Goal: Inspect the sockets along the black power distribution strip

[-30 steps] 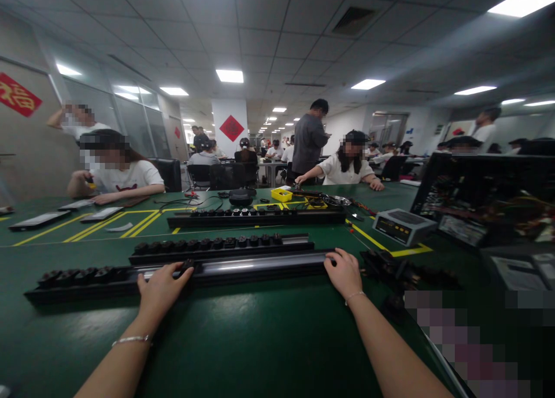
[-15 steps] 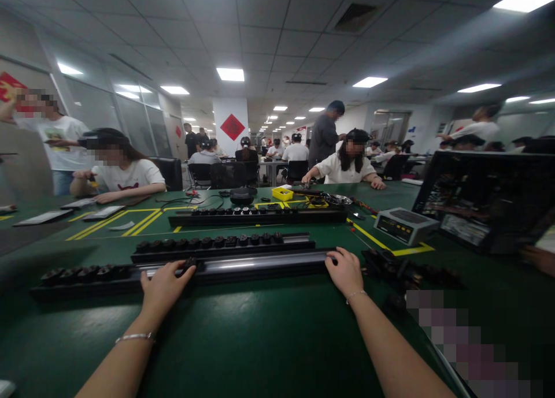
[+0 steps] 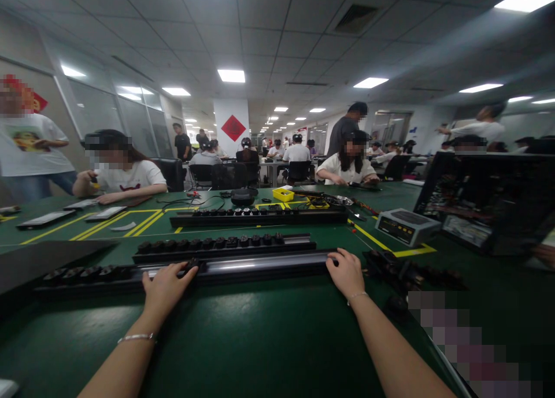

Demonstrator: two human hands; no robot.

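Note:
A long black rail (image 3: 260,265) with a shiny groove lies across the green table (image 3: 243,340) in front of me, with several black modules seated along its left part. My left hand (image 3: 167,287) rests on the rail's middle, fingertips pinching a small black module (image 3: 191,265). My right hand (image 3: 347,272) grips the rail's right end, fingers curled over it. A second rail (image 3: 223,245) with a row of modules lies just behind, and a third rail (image 3: 260,216) lies farther back.
Loose black parts (image 3: 407,274) lie right of my right hand. A grey scale (image 3: 405,226) and a dark open case (image 3: 489,199) stand at the right. A dark flat panel (image 3: 39,256) enters from the left. Several people sit or stand around the tables.
My hands have stayed on the rail. A dark panel has come in at the left edge, a standing person at the left has moved closer, and the person behind the far seated worker has walked right.

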